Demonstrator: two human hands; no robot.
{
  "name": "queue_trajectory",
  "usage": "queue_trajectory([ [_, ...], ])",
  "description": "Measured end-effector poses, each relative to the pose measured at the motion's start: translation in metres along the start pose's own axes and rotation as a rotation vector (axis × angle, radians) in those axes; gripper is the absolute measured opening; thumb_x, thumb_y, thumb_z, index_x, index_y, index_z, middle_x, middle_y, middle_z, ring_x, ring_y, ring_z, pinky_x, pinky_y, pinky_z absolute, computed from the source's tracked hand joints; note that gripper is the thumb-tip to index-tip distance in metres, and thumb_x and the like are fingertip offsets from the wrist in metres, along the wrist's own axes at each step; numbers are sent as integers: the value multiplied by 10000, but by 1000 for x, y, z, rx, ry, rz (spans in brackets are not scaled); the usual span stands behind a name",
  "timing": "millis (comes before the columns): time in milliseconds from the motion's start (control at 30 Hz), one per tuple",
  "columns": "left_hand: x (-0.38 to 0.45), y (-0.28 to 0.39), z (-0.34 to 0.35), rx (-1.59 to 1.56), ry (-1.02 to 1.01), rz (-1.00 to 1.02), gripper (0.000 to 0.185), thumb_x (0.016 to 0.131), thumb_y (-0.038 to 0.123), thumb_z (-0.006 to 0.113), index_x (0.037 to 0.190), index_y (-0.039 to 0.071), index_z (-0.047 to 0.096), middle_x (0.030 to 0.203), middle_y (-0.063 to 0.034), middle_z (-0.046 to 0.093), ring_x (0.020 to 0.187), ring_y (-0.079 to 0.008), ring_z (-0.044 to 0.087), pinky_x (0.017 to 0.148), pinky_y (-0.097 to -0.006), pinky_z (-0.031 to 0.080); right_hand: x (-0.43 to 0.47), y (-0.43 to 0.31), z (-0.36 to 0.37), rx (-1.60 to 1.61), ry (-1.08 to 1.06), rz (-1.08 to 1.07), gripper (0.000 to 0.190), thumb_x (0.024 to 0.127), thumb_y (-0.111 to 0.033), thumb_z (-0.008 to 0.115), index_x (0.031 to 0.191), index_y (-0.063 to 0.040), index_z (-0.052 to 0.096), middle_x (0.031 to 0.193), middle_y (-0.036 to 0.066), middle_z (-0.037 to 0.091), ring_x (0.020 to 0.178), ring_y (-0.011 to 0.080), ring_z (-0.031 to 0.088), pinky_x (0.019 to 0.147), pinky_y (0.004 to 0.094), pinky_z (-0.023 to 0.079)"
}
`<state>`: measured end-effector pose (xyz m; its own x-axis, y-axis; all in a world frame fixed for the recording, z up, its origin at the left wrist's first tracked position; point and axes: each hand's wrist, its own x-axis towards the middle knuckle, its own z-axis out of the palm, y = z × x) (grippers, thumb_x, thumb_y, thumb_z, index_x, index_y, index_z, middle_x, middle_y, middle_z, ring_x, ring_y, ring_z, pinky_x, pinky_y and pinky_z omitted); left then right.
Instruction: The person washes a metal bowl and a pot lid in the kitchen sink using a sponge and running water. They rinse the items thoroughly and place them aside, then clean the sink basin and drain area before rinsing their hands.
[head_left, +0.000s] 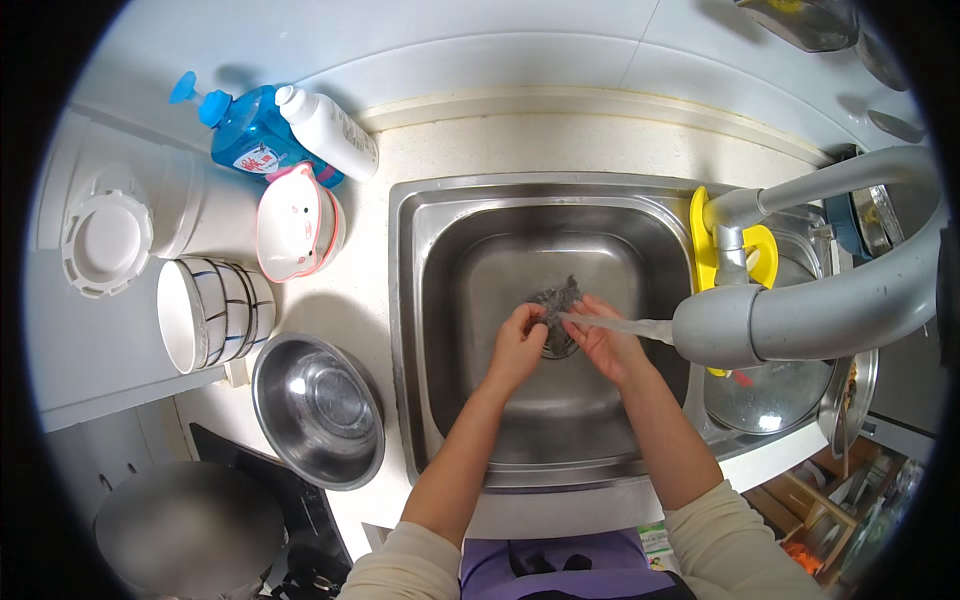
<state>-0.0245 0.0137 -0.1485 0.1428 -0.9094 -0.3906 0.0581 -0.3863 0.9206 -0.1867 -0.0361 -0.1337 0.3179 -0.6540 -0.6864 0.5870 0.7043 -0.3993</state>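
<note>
Both hands are low inside the stainless steel sink basin (480, 255), above its drain. A crumpled, dark grey, mesh-like scrap (557, 301) lies between them, its exact kind unclear. My left hand (519, 341) has its fingers curled at the left edge of the scrap and pinches it. My right hand (606, 339) is at its right side, fingers fairly straight and palm turned inward; whether they grip it is hard to tell. From the grey faucet (716, 326) a stream of water (622, 324) runs sideways across the right fingers onto the scrap.
Left of the sink are a steel bowl (319, 412), stacked patterned bowls (225, 311), a pink-rimmed bowl (289, 225), a blue pump bottle (255, 135) and a white bottle (330, 135). A yellow plastic item (699, 240) and a glass lid (772, 397) are on the right.
</note>
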Motion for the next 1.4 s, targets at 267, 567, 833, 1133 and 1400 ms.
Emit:
queue_trajectory([
  [267,2,2,-5,-344,-122,-191,204,860,88,495,1016,2,594,879,-2,593,772,-86,535,707,-228,439,19,18,-47,-572,-216,-159,532,870,-25,561,1383,-69,429,1149,101,595,1012,163,595,881,287,473],
  [567,3,6,-16,-211,203,-102,210,902,214,619,986,24,590,846,22,591,801,-51,532,706,-215,416,-1,1,-6,-3,-85,45,332,964,-209,507,1187,36,514,1062,131,614,1012,223,618,879,321,544],
  [833,4,3,-28,-175,291,-74,165,917,210,620,901,52,577,749,66,534,652,-12,431,562,-201,328,-2,3,2,37,-100,75,330,968,-236,502,1163,30,520,1057,139,618,1021,232,621,898,320,536],
  [1133,3,0,-31,-46,282,-70,177,913,209,629,935,40,582,760,56,554,662,-9,471,575,-190,359,5,4,3,49,-64,33,310,956,-234,531,1138,17,533,1019,111,597,968,210,614,874,340,543],
  [1400,0,7,-32,-89,258,-61,205,905,222,638,952,30,585,768,53,552,670,-16,463,585,-186,355,6,2,10,64,-36,23,324,941,-255,558,1140,0,540,1044,99,579,970,206,595,867,343,533],
])
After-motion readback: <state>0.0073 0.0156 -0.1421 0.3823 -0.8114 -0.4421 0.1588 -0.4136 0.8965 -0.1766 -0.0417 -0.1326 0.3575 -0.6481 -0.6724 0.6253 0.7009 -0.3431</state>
